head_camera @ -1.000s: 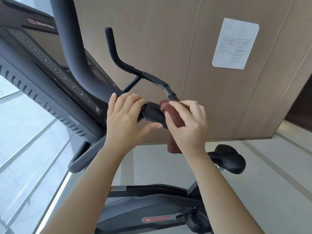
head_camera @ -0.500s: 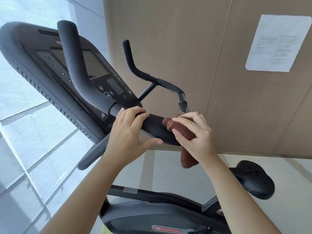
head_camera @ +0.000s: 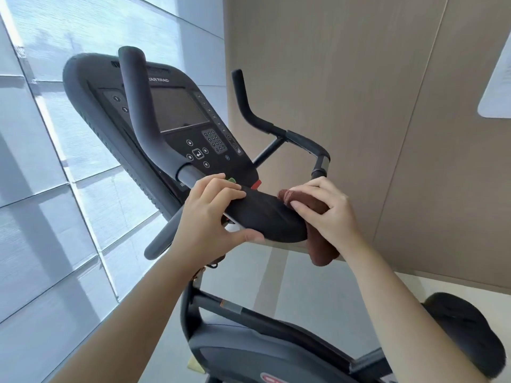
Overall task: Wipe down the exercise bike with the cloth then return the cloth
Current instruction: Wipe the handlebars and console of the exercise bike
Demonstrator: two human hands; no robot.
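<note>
Two hands on the exercise bike, one with a cloth.
The left hand grips the black pad, fingers on top, thumb under. The right hand holds the brown cloth against the pad's end, and part of it hangs down.

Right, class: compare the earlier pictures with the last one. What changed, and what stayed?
Mostly the view swung: the console now shows in full and the wall paper sits at the right edge. Nothing was taken or let go. The left hand still grips the black handlebar pad, and the right hand still holds the brown cloth against its right end.
</note>
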